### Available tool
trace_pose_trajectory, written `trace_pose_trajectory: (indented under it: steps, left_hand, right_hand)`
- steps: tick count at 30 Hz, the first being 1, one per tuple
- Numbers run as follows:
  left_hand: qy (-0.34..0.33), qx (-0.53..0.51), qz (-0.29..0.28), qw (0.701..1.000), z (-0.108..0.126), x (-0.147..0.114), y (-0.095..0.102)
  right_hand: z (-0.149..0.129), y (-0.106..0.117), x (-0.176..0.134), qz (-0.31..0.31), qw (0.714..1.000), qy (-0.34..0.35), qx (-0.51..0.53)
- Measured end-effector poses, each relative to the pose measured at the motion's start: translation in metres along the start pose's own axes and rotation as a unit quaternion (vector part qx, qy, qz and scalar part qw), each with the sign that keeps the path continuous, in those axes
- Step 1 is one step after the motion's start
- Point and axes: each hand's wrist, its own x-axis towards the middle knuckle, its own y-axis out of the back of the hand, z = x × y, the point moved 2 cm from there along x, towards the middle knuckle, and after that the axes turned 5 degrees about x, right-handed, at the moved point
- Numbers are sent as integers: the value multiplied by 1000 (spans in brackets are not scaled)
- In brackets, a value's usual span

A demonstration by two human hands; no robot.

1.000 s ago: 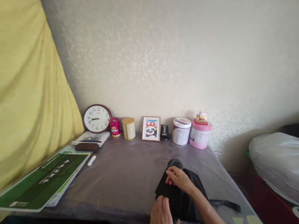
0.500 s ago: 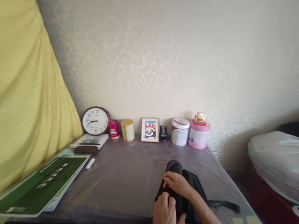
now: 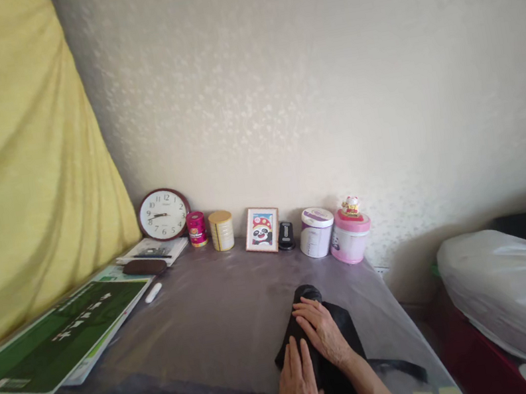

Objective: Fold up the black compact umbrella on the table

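Note:
A black folded fabric bundle [image 3: 340, 332] lies near the front right part of the table, with a rounded roll at its far end. I cannot make out its kind. A dark strap [image 3: 400, 368] trails from it to the right. My left hand [image 3: 297, 379] rests on the near left of the bundle, fingers straight and side by side. Farther up, my right hand [image 3: 321, 328] lies flat across the fabric below the roll, its fingers extended. Neither hand is wrapped round anything. Both cover part of the bundle.
Along the wall stand a clock [image 3: 164, 214], a pink tin [image 3: 196, 229], a yellow-lidded container [image 3: 222, 230], a panda picture frame [image 3: 262, 229], a white tub [image 3: 316, 235] and a pink tub [image 3: 351, 241]. Green sheets [image 3: 65, 341] lie left. A plastic-covered bundle [image 3: 520, 288] sits right.
Both hands have gone from curled fingers to flattened, straightened ones on the black fabric. The fabric looks pressed flatter. The view has shifted slightly.

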Motion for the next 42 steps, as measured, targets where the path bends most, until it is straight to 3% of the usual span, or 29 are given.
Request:
trace_pose_trajectory:
  steps: [4, 9, 12, 15, 18, 20, 25, 29, 32, 35, 38, 40, 42]
  left_hand:
    - [23, 12, -14, 1000, 0, 1, -3]
    - [31, -15, -70, 997, 0, 1, 8]
    - [29, -16, -89, 995, 1, 0, 13]
    - [23, -6, -76, 997, 2, -1, 16]
    - [25, 13, -71, 997, 7, -2, 22]
    - [37, 33, -88, 995, 12, -4, 31]
    - [55, 31, -131, 989, 21, -7, 52]
    - [28, -9, -122, 992, 13, -10, 49]
    - [29, -26, -102, 994, 7, -12, 39]
    - [34, -38, -82, 995, 5, -12, 33]
    - [43, -48, -80, 995, 8, -12, 36]
    - [53, -60, -84, 993, 10, -11, 42]
    - [62, -76, -89, 991, 11, -11, 48]
  right_hand:
    - [34, -7, 20, 9, 999, -39, -25]
    - [64, -5, 48, 29, 995, -95, -5]
    - [54, 3, 47, 67, 991, -119, -9]
    - [23, 5, 27, 94, 992, -86, 10]
    - [0, -6, 9, -6, 999, -36, 25]
    - [2, -11, 8, -13, 999, -28, 6]
    - [47, 5, 21, 122, 983, -122, -58]
    - [72, 39, -6, 184, 944, -262, -85]
    - [68, 53, -31, 166, 938, -283, -108]
    - [48, 47, -41, 125, 965, -197, -122]
    - [32, 33, -44, 43, 983, -118, -135]
    - [31, 30, -50, 9, 977, -133, -166]
    - [35, 35, -58, 16, 965, -170, -197]
